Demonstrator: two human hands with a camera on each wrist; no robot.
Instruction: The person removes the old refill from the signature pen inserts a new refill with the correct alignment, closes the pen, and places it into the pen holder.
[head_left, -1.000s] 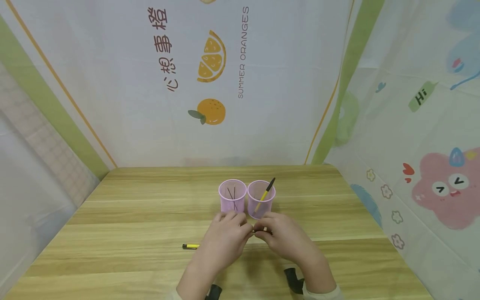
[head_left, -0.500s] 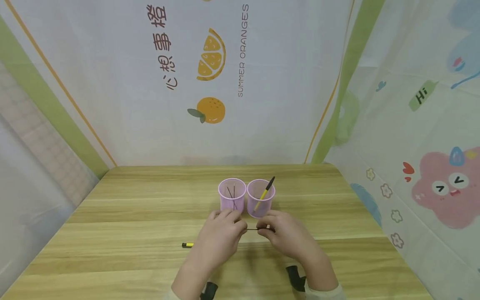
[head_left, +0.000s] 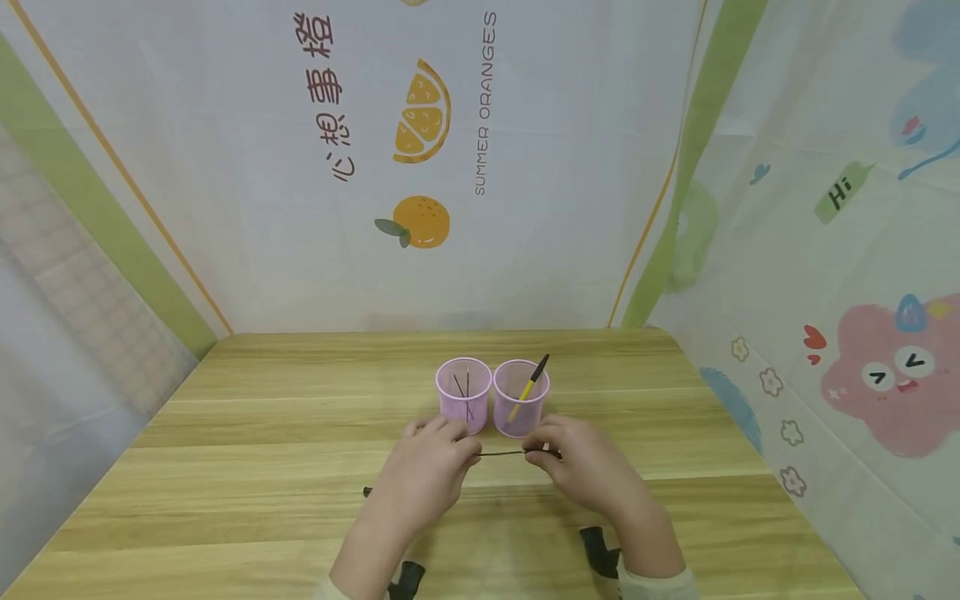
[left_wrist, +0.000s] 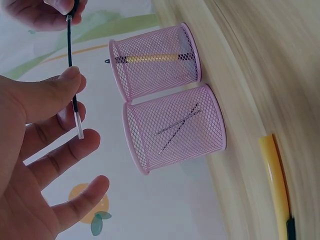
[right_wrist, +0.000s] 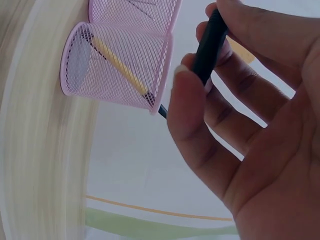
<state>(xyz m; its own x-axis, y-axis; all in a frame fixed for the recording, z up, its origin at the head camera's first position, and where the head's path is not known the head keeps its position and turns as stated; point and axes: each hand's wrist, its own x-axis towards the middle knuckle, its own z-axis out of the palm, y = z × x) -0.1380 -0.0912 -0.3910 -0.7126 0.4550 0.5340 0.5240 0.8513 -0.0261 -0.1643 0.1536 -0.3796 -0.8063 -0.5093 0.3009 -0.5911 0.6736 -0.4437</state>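
Between thumb and index finger, my left hand [head_left: 420,473] pinches a thin dark pen refill [left_wrist: 70,46] with a transparent tail end. My right hand [head_left: 588,465] grips a short black pen front section [right_wrist: 210,47] in its fingertips. The refill runs straight across from one hand to the other and enters that black section, where a bit of spring shows. Just beyond the hands stand two pink mesh pen cups. The left cup [head_left: 453,412] holds thin dark refills [left_wrist: 180,122]; a yellow and black pen [right_wrist: 120,65] leans in the right cup [head_left: 501,410].
A yellow pen barrel [left_wrist: 275,177] with a black end lies on the wooden table [head_left: 285,417], mostly hidden under my left forearm in the head view. Black straps [head_left: 598,552] hang at the wrists. A printed cloth [head_left: 555,208] rises behind the table.
My hands have drawn apart, the left moving left and the right moving right. A longer stretch of the refill now shows between them. The cups have stayed put.
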